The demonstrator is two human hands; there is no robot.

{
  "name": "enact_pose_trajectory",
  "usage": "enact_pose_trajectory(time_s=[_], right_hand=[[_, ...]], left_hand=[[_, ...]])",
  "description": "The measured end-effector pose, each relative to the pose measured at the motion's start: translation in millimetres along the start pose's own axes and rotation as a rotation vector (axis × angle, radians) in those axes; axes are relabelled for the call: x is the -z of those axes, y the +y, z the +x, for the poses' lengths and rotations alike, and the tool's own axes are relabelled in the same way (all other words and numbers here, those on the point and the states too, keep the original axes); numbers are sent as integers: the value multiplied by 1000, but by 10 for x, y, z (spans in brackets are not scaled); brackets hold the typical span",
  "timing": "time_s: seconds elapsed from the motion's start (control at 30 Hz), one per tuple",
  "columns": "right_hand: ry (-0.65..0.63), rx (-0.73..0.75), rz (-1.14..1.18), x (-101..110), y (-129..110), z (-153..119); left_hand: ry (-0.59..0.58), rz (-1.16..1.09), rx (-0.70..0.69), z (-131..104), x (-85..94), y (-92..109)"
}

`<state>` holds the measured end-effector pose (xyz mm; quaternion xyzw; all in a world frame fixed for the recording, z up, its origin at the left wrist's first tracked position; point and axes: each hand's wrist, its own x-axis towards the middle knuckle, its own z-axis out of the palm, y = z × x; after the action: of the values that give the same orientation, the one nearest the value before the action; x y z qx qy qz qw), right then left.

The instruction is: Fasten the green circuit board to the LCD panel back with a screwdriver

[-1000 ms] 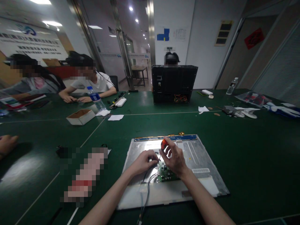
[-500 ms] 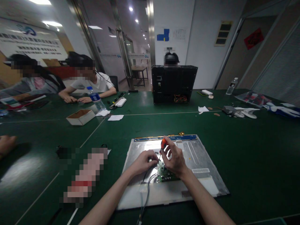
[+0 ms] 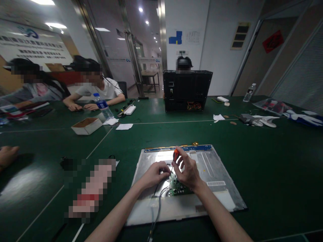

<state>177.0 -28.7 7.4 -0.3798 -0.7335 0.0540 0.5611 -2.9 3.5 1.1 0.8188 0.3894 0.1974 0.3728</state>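
A metal-backed display panel [image 3: 217, 168] lies flat on the green table just in front of me. A small green circuit board [image 3: 178, 188] sits on its middle, with grey cables [image 3: 157, 208] running toward me. My right hand [image 3: 188, 171] grips a screwdriver with an orange handle [image 3: 176, 154], its tip pointing down at the board's upper left corner. My left hand [image 3: 153, 174] rests on the panel beside the tip, fingers curled close to the shaft.
A black computer case [image 3: 186, 90] stands at the table's far side with a person behind it. Two people sit at the far left near a water bottle [image 3: 102, 106] and a cardboard box [image 3: 87, 126]. Another person's hand [image 3: 7, 156] lies at the left edge. Gloves and clutter [image 3: 262, 120] lie at the right.
My right hand has turned slightly on the screwdriver, and the orange handle has shifted a little left. The left hand stays in place.
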Motion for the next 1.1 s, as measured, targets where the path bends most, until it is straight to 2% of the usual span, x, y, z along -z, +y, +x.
enact_pose_trajectory(time_s=[0.4, 0.87, 1.1], right_hand=[[23, 8, -11, -12, 16, 1], [0, -42, 11, 11, -10, 3], [22, -25, -5, 1, 41, 0]], left_hand=[[-7, -16, -9, 10, -7, -46], [4, 4, 15, -8, 12, 43], [-1, -4, 8, 3, 6, 22]])
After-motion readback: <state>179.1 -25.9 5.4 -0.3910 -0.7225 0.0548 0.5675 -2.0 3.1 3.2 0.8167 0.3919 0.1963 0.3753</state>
